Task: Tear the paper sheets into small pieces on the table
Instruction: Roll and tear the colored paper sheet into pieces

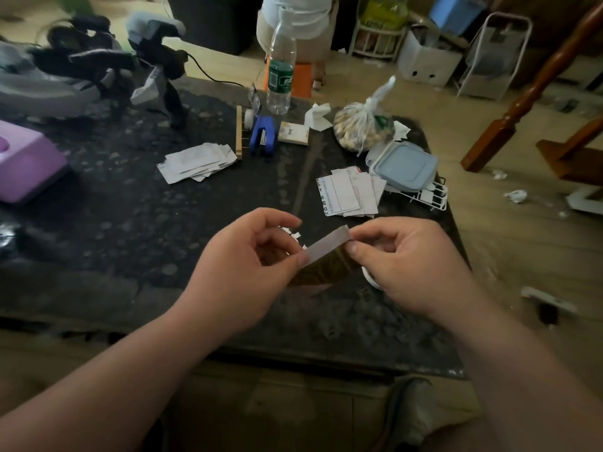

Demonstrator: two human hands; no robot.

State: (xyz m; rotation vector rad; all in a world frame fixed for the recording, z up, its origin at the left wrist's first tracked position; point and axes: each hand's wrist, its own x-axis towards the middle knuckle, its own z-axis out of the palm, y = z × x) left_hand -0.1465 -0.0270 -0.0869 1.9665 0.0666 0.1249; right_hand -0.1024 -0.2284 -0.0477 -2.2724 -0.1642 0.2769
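Note:
A narrow white paper strip (326, 247) is stretched between both hands above the near middle of the dark table (137, 230). My left hand (241, 272) pinches its lower left end and my right hand (408, 265) pinches its upper right end. Small torn white bits (295, 235) lie on the table behind my left fingers. A stack of printed paper sheets (349, 194) rests beyond my right hand. Another pile of white sheets (197, 162) lies further left, near the table's middle.
At the back of the table stand a plastic bottle (280, 73), a blue hole punch (262, 135), a small box (293, 133) and a bag of nuts (362, 128). A blue-lidded container (404, 166) sits at right, a purple box (23, 161) at left.

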